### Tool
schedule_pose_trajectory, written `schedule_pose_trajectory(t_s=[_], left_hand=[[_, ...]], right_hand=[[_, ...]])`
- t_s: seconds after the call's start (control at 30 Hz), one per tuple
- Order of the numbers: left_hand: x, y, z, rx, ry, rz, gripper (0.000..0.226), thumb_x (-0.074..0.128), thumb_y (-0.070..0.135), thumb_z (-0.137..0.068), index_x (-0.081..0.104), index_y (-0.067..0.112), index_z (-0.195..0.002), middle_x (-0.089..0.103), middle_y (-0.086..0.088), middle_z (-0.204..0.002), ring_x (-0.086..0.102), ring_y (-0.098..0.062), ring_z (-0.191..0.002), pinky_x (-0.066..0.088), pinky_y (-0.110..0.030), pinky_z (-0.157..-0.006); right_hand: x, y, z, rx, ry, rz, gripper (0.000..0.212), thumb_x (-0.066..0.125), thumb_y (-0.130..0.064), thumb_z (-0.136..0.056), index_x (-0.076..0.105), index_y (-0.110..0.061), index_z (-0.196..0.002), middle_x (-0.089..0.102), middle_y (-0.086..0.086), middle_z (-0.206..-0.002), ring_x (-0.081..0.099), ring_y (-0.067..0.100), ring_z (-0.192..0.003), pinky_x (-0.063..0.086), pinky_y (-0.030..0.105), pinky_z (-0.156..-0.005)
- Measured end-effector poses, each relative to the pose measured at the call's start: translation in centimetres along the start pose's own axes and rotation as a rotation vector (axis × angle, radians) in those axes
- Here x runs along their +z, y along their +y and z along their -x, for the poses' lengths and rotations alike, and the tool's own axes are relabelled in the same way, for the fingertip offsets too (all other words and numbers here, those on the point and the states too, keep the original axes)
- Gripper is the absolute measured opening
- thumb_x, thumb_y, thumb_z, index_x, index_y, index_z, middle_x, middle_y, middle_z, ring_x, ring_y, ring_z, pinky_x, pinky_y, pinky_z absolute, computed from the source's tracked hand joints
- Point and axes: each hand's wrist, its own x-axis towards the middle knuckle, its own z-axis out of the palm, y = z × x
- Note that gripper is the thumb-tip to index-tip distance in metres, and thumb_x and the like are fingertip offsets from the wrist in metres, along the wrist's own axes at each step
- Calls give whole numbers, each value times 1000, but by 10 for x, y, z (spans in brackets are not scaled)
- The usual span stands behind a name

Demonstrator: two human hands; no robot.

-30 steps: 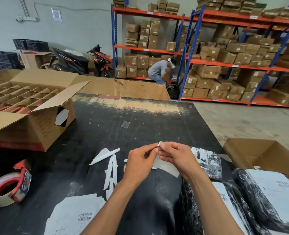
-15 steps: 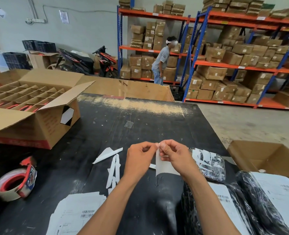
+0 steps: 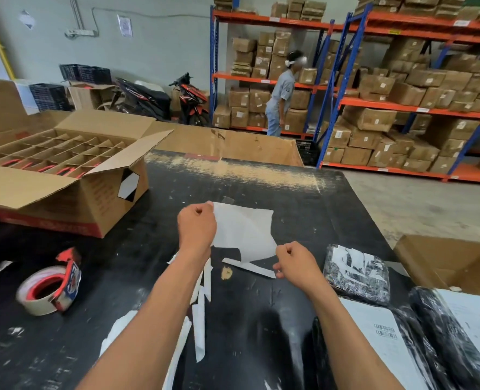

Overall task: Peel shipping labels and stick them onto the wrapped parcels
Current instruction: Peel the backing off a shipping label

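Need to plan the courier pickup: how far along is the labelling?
Done: two black-wrapped parcels at lower right already carry labels. In hand: the left hand and right hand pinch opposite corners of a white label sheet, pulled apart mid-peel. Left: the small patterned parcel shows no label, and that sheet isn't stuck on yet.

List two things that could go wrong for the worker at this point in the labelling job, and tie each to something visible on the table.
1. The label hangs loose between the left hand and right hand; it may curl and stick to itself or crease.
2. Loose backing strips lie on the table under the hands; a drooping sticky edge could pick one up before it reaches a wrapped parcel.
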Motion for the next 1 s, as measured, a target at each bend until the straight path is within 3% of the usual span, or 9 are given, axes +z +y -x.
schedule_pose_trajectory(t_s=[0.1,0.23,0.3,0.37,0.47,0.63,0.73,0.93,1.0], left_hand=[[-20,17,-12,10,107,12,54,52,18,-104,33,13,-53,25,-1,-52,23,-16,-50,38,-27,-62],[-46,34,-25,28,218,49,54,54,18,-102,34,17,-51,26,3,-50,27,-15,-50,42,-24,-78],[-61,39,-34,26,301,95,46,53,19,-102,45,16,-58,32,2,-58,33,-12,-56,38,-20,-71],[-77,44,-45,48,410,162,28,53,20,-103,69,7,-85,49,-3,-69,44,-11,-67,38,-20,-68],[-89,48,-53,100,491,124,29,54,22,-102,70,-1,-110,69,-20,-106,65,-28,-91,42,-22,-71],[-66,38,-27,241,384,-64,21,53,26,-102,62,19,-84,60,7,-82,53,-5,-71,39,-21,-62],[-50,24,-15,319,318,-160,21,53,28,-102,66,15,-91,65,4,-85,60,-14,-81,45,-28,-71],[-22,3,3,453,204,-240,17,53,26,-103,62,20,-90,61,13,-78,59,-3,-75,49,-27,-68],[-12,-7,5,517,175,-260,17,54,26,-102,64,19,-92,63,10,-80,61,-8,-77,53,-31,-69]], right_hand=[[5,-4,-8,65,19,38,35,46,-20,-98,49,-11,-65,66,11,-70,58,14,-49,45,14,-43],[11,-9,-23,153,12,20,28,51,-17,-94,65,2,-79,68,15,-70,56,11,-33,37,11,-34],[14,-7,-30,191,22,49,27,51,-17,-92,65,5,-83,71,15,-71,57,12,-31,39,13,-36],[16,-3,-34,220,37,70,25,51,-17,-93,64,3,-84,73,16,-72,61,15,-34,46,18,-43],[27,-7,-36,175,-2,14,23,52,-14,-93,63,-2,-77,72,10,-61,69,18,-46,60,29,-61],[69,-30,-23,25,-136,-156,12,62,-5,-93,65,0,-83,69,13,-70,69,16,-53,65,35,-64],[81,-38,-20,17,-160,-123,24,77,-19,-89,70,1,-80,69,12,-70,67,15,-50,64,29,-60],[71,-55,-8,93,-399,-405,27,41,5,-100,63,12,-114,71,23,-99,74,29,-81,65,31,-72],[53,-62,-7,180,-382,-561,32,43,-7,-103,61,14,-120,73,24,-100,75,34,-86,65,34,-73]])
